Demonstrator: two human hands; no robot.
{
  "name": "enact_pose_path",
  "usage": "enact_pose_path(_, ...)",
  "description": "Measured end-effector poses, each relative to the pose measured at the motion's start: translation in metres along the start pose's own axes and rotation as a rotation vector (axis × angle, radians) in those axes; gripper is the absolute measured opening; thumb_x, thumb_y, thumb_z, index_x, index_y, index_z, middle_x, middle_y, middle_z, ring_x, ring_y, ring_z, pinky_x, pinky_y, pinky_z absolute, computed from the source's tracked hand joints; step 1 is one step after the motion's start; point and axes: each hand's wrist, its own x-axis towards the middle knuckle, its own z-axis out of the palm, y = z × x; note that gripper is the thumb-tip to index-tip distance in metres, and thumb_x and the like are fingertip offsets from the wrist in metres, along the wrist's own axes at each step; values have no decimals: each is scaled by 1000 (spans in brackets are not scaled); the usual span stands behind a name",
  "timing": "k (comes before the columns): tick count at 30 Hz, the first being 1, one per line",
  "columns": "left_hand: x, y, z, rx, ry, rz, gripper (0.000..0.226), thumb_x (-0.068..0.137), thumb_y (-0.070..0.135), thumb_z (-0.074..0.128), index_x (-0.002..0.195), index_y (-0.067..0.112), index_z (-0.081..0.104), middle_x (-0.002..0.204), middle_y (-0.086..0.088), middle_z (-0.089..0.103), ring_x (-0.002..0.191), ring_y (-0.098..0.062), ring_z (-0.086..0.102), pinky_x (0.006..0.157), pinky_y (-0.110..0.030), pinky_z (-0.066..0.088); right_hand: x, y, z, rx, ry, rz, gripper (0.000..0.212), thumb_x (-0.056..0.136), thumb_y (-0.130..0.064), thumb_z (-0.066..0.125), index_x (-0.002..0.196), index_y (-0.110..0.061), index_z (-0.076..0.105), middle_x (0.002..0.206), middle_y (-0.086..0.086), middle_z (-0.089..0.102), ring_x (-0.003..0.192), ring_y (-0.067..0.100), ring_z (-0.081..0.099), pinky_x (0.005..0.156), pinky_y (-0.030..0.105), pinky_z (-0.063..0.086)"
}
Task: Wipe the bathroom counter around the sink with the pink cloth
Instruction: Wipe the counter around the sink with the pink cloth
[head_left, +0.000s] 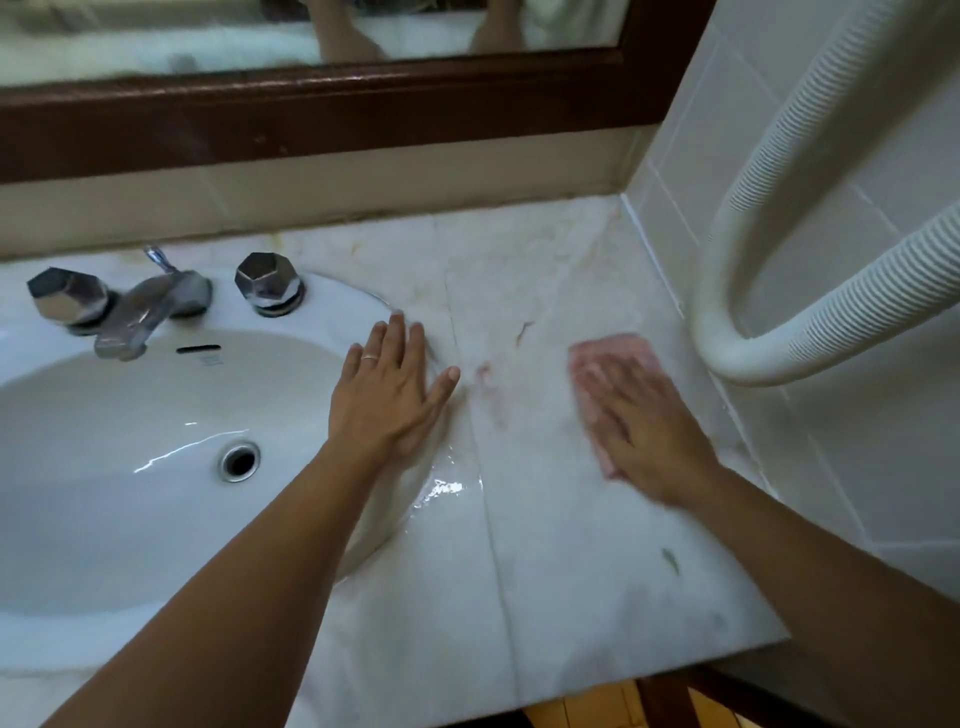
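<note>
One pink cloth (608, 364) lies on the marble counter (561, 545) right of the sink (130, 467), near the tiled wall. The right hand (647, 434) presses flat on it, fingers spread. The left hand (387, 395) rests open on the sink's rim. Two tap handles flank one spout (140, 317).

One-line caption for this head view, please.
Right hand presses pink cloth flat on marble counter; left hand rests on sink rim.

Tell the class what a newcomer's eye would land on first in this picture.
First, the right hand pressed flat on the pink cloth on the marble counter, near the tiled wall. Next, the left hand spread flat over the sink rim. Then the ribbed white hose looping at right.
</note>
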Motion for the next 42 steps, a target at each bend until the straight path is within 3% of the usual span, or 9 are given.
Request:
enact_pose_path(4, 24, -5, -4, 11, 29, 20, 78, 97, 67, 15, 158, 18, 13, 168, -8, -1, 154, -25, 1, 124, -45, 5, 84, -65, 3, 42, 60, 323, 76, 87, -45, 2, 156, -23, 24, 164, 3, 21, 151, 28, 17, 123, 46, 8)
enact_pose_path(10, 47, -13, -2, -133, 47, -15, 73, 99, 62, 12, 159, 20, 10, 168, -8, -4, 154, -23, -2, 125, -41, 5, 52, -49, 0, 36, -60, -308, 58, 98, -42, 27, 154, -26, 30, 163, 0, 26, 151, 22, 21, 123, 41, 13)
enact_pose_path(15, 51, -17, -2, -170, 63, -15, 71, 100, 61, 14, 159, 21, 11, 167, -10, -4, 154, -26, 2, 124, -44, 9, 134, -20, -3, 55, 9, 310, 80, 82, -47, 4, 156, -23, 26, 164, 8, 22, 149, 34, 22, 120, 49, 16)
enact_pose_path(19, 69, -26, -11, -225, 74, -100, 68, 103, 56, 20, 159, 18, 14, 167, -13, 2, 153, -28, 5, 123, -45, 9, 152, -108, 4, 76, -36, -145, 64, 93, -39, 19, 153, -19, 32, 161, 7, 29, 148, 34, 24, 120, 51, 17)
enact_pose_path(22, 75, -20, -11, -269, 149, -153, 65, 104, 53, 22, 157, 15, 20, 165, -16, 11, 152, -30, 11, 122, -46, 13, 110, -74, -1, 163, -39, -343, 52, 99, -27, 40, 150, -21, 40, 159, 4, 34, 149, 23, 24, 123, 39, 13)
enact_pose_path(28, 78, -18, -3, -115, 116, -136, 69, 101, 57, 12, 159, 20, 10, 167, -13, 2, 154, -27, 0, 124, -44, 7, 175, -7, -15, 73, 61, 383, 76, 86, -47, 12, 154, -19, 29, 162, 8, 26, 148, 33, 24, 121, 48, 13)
enact_pose_path(34, 76, -19, -4, -105, 77, -122, 74, 99, 62, 7, 160, 20, 6, 167, -11, -3, 154, -25, -6, 125, -43, 2, 172, -94, -5, 121, -12, -223, 53, 102, -38, 28, 154, -28, 29, 163, -1, 26, 151, 23, 19, 121, 43, 14)
enact_pose_path(39, 76, -20, -2, -129, 83, -117, 80, 95, 71, 5, 160, 24, 3, 167, -8, -9, 153, -21, -12, 125, -41, -1, 177, 8, -6, 82, 72, 468, 59, 100, -41, 20, 158, -28, 14, 167, 1, 11, 153, 25, 8, 123, 50, 6)
enact_pose_path(42, 78, -21, -1, -126, 91, -123, 80, 94, 72, 4, 159, 25, 0, 167, -8, -10, 153, -21, -12, 124, -41, -2, 230, 15, -19, 42, 58, 590, 79, 94, -47, 49, 156, -17, 11, 164, 13, 9, 151, 36, 5, 122, 55, 2)
